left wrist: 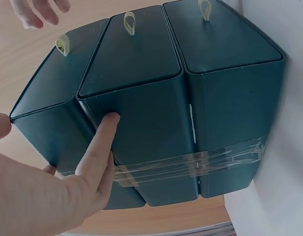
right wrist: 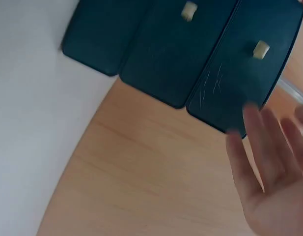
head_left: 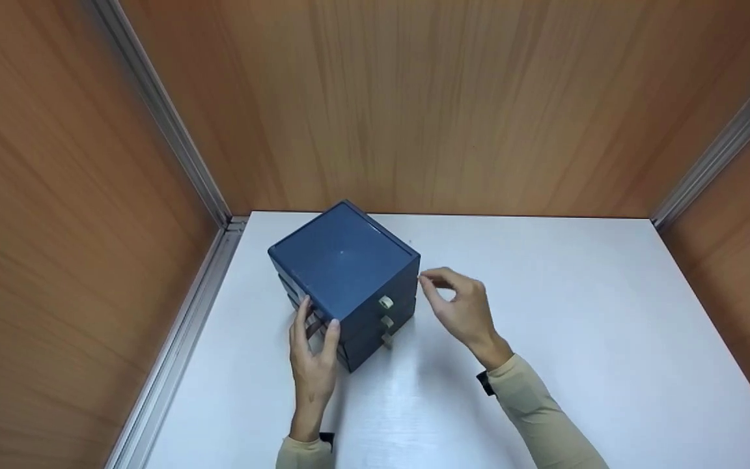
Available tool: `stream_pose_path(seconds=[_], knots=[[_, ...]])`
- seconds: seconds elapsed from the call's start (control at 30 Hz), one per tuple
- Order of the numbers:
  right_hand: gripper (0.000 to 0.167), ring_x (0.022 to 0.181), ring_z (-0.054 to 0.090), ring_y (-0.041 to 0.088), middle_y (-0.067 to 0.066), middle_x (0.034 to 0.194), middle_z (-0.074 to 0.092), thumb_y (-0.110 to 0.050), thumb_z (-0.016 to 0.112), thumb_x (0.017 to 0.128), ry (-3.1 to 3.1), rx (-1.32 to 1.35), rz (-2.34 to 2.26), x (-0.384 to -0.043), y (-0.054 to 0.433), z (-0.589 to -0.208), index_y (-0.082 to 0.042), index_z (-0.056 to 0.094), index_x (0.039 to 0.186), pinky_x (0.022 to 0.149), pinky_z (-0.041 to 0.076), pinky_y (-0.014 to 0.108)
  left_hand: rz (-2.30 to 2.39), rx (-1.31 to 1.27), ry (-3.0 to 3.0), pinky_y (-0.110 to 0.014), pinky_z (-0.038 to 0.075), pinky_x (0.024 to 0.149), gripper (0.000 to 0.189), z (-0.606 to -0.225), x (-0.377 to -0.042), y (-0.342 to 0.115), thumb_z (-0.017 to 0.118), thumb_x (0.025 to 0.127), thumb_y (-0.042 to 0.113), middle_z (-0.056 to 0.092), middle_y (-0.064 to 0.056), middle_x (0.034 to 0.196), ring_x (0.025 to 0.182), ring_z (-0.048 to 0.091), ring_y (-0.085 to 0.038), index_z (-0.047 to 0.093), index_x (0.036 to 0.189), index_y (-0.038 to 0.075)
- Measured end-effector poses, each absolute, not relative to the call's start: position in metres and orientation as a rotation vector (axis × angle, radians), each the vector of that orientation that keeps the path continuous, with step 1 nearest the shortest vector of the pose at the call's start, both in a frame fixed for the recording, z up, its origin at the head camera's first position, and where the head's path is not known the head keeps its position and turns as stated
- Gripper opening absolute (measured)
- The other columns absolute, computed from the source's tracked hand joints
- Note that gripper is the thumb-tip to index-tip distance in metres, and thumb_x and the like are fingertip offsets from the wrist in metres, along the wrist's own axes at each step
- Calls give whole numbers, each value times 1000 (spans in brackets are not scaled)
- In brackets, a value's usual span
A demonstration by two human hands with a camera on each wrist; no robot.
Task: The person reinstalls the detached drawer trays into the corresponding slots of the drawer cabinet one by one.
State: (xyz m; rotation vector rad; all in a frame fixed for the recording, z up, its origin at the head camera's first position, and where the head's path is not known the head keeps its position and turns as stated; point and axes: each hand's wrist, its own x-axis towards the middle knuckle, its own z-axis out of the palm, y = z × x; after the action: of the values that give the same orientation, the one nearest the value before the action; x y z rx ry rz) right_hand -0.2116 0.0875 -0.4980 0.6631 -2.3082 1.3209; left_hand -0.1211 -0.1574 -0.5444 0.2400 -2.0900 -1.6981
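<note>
A dark blue three-drawer box [head_left: 342, 257] stands turned cornerwise on the white table. Each drawer front carries a small pale pull loop [left wrist: 129, 23]. Against the box's left side rests my left hand [head_left: 313, 368]; in the left wrist view its extended finger [left wrist: 99, 142] touches that side, with the thumb at the top edge. Beside the box's right corner is my right hand [head_left: 466, 309], its fingers slightly bent and nothing held. Its fingertips look blurred in the right wrist view, and I cannot tell whether they touch the box.
Clear tape [left wrist: 230, 152] runs across the side of the drawers. A white table [head_left: 577, 312] extends to the right of the box. Wood-grain panels [head_left: 446, 117] rise behind and at both sides, with metal rails [head_left: 173, 130] at the corners.
</note>
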Motion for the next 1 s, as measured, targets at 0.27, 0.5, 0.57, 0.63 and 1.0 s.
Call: stream_pose_path(seconds=[0.27, 0.5, 0.57, 0.63, 1.0], knots=[[33, 125, 72, 32, 15, 134, 74, -24, 70, 106, -2370, 488, 1601, -246, 75, -496, -7, 72, 134, 102, 61, 49, -1691, 245, -2095, -69, 37, 119, 67, -543, -122, -158, 64, 108, 25, 33, -15, 170, 150, 42, -42, 35, 168, 18], [45, 128, 70, 32, 17, 142, 70, -33, 56, 113, -2498, 406, 1846, -268, 70, -498, -7, 63, 148, 106, 59, 44, -1686, 251, -2106, -69, 35, 120, 67, -543, -124, -157, 63, 108, 26, 33, -17, 171, 153, 38, -43, 35, 168, 17], [47, 129, 70, 32, 18, 142, 69, -35, 54, 113, -2518, 395, 1913, -273, 70, -500, -6, 62, 149, 106, 59, 44, -1686, 255, -2100, -69, 35, 120, 67, -543, -124, -157, 63, 108, 26, 33, -17, 170, 152, 39, -43, 35, 168, 17], [51, 134, 66, 34, 18, 147, 66, -39, 53, 113, -2547, 403, 1990, -277, 70, -502, -5, 60, 151, 109, 57, 44, -1685, 252, -2094, -70, 36, 120, 67, -543, -124, -157, 63, 108, 25, 34, -18, 169, 151, 40, -44, 34, 168, 16], [65, 158, 38, 42, 22, 171, 37, -43, 46, 113, -2617, 422, 2241, -282, 79, -509, -5, 39, 165, 126, 35, 61, -1686, 286, -2099, -66, 39, 119, 68, -539, -125, -147, 65, 107, 27, 35, -16, 169, 150, 43, -41, 35, 167, 17]])
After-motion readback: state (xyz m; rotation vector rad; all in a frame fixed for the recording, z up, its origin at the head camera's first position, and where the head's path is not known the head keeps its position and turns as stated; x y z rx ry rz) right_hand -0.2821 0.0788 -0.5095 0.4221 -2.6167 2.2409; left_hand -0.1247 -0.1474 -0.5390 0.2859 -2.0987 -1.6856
